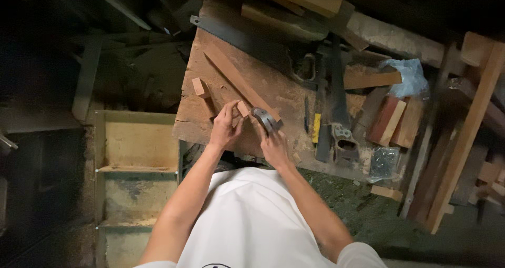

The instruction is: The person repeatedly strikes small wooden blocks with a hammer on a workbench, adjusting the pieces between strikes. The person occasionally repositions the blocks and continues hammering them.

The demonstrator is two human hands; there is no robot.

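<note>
While both hands work at the near edge of the bench (231, 97), status as follows:

progress: judging by the layout, a small wood block (242, 108) is being shaped or trimmed against a long strip (239, 82); work looks mid-step, not finished. Sawdust on the bench suggests cutting already done; can't tell how much is left.

left hand: left hand (225, 126) is curled, fingertips pinching the block from its left side, thumb up against it.

right hand: right hand (273, 144) is closed around a dark metal tool (265, 119), probably a small plane or clamp; too blurred to say which. Grip looks firm, wrist low.

block position: between the two hands, touching the left fingertips, just beside the tool's front end. It sits at the near end of the strip, which runs away from the hands up and to the left.

offcut: a second small block (200, 87) lies left of and beyond the left hand, apart from it.

right of hands: a pencil-like yellow stick (316, 127) and a saw handle (344, 144) lie near the right hand, not touched. Red and pale blocks (393, 122) and a blue bag (407, 76) are well apart, further right.

beyond hands: a long saw blade (242, 36) lies across the far side of the bench.

left of hands: a wooden shelf frame (138, 142) stands well left, below bench level.
</note>
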